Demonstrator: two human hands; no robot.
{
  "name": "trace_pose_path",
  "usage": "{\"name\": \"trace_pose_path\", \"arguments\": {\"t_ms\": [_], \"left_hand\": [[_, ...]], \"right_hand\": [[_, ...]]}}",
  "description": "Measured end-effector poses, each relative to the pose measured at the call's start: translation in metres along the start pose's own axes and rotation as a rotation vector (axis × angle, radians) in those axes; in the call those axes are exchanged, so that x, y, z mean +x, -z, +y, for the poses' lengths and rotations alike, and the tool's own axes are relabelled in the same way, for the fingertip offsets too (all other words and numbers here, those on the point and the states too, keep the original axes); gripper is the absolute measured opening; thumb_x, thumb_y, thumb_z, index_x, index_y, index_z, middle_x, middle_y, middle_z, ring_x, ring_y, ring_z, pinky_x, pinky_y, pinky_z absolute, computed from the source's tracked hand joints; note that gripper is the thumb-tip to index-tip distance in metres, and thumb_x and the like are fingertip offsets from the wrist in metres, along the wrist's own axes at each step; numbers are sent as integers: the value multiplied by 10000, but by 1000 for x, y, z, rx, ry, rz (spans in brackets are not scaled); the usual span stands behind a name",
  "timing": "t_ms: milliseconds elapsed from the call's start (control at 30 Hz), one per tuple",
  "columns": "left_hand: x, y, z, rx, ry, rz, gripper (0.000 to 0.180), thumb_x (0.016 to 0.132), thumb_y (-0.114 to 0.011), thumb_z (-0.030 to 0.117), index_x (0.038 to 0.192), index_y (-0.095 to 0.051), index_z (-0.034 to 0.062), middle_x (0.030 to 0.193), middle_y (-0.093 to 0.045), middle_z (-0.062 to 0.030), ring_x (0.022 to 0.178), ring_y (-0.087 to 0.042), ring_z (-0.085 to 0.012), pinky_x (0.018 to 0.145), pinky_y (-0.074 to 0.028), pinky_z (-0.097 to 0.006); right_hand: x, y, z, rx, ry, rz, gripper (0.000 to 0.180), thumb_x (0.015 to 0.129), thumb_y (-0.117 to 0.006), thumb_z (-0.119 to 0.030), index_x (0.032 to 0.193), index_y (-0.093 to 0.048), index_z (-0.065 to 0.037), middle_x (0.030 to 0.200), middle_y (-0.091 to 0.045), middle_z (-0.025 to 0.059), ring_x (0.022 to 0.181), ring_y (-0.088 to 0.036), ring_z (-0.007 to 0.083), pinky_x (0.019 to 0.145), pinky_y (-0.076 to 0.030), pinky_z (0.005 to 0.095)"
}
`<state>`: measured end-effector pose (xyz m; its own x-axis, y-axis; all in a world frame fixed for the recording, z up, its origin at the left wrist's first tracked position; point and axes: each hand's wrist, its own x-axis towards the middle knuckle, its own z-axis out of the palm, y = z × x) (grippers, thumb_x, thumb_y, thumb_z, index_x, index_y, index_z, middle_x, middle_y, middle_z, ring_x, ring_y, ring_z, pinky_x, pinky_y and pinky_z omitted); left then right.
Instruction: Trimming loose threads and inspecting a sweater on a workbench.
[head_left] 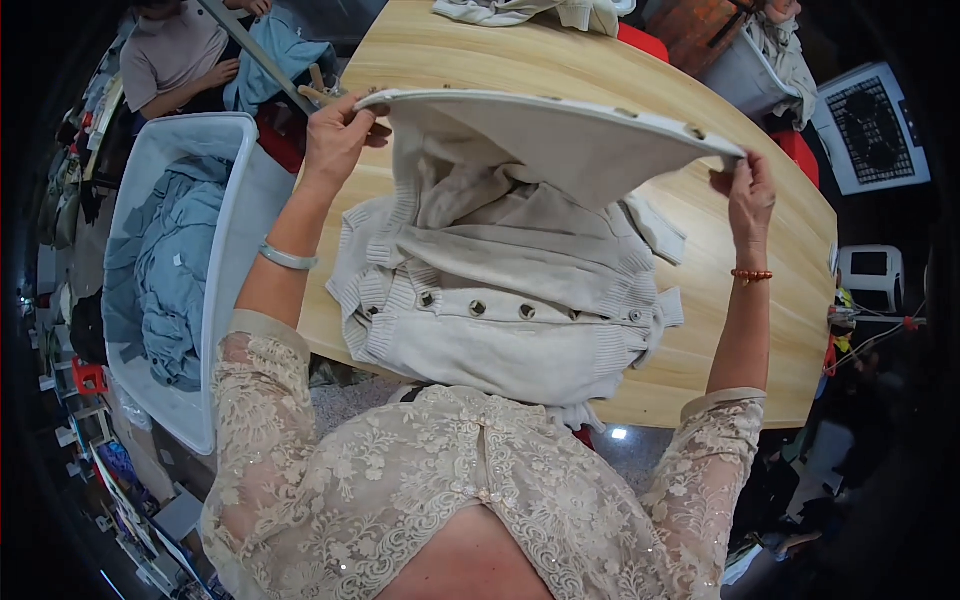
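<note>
Between my two hands a cream knit cardigan [570,140] is stretched out by its buttoned edge, raised above the table. My left hand [338,142] pinches one end of that edge, and my right hand [750,195] grips the other end. The lower part of the garment hangs down onto more cream knitwear [470,355] lying at the table's near side. Ribbed hems and a band with several dark buttons show there. Where one garment ends and another begins, I cannot tell.
The wooden table [420,50] has curved edges. More cream knitwear [580,14] lies at its far edge. On the left stands a white bin [232,200] with blue-grey garments [180,270]. Another person [180,50] handles blue cloth at the far left. A filled bin [745,65] stands far right.
</note>
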<state>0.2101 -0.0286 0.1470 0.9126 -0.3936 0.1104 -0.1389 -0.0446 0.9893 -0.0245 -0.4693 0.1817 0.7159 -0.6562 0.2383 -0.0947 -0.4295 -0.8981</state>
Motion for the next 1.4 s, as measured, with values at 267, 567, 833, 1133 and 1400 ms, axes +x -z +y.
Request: {"name": "trace_pose_path", "arguments": {"t_ms": [267,567,833,1133,1400], "left_hand": [[-87,11,-44,569,-369,-128,390,734,-561,-85,1088,-632,61,1010,-655,-115,915,-635,-244,767,-504,-315],[-112,10,-102,665,-148,-350,456,703,-587,-21,1143,-607,97,1037,-608,-108,1001,-530,-300,900,-411,-366],[-118,15,-103,712,231,-305,551,614,-768,191,1109,-584,32,831,-560,-116,789,-542,-255,732,-454,-364],[-157,11,-90,601,2,-387,228,691,-694,38,872,-555,44,825,-538,-98,813,-534,-244,752,-442,-342],[-176,-30,-88,388,266,-240,404,751,-670,71,1132,-537,41,799,-595,-53,723,-549,-133,675,-463,-262]], "right_hand": [[-89,17,34,-338,176,-161,237,883,-443,48,1088,-524,-40,1041,-595,100,725,-563,136,660,-480,254],[-162,-37,91,-104,-256,206,183,866,-578,-91,1015,-529,3,981,-543,114,647,-575,144,606,-493,277],[-218,-66,133,28,-513,-26,537,732,-759,-224,1134,-536,53,968,-631,106,829,-592,152,733,-485,267],[-190,56,59,-48,-451,-452,171,820,-650,-133,917,-650,8,740,-590,-25,665,-491,52,587,-406,215],[-184,50,54,-1032,-198,-202,222,771,-645,-78,993,-638,-70,992,-588,121,890,-598,282,754,-489,350]]}}
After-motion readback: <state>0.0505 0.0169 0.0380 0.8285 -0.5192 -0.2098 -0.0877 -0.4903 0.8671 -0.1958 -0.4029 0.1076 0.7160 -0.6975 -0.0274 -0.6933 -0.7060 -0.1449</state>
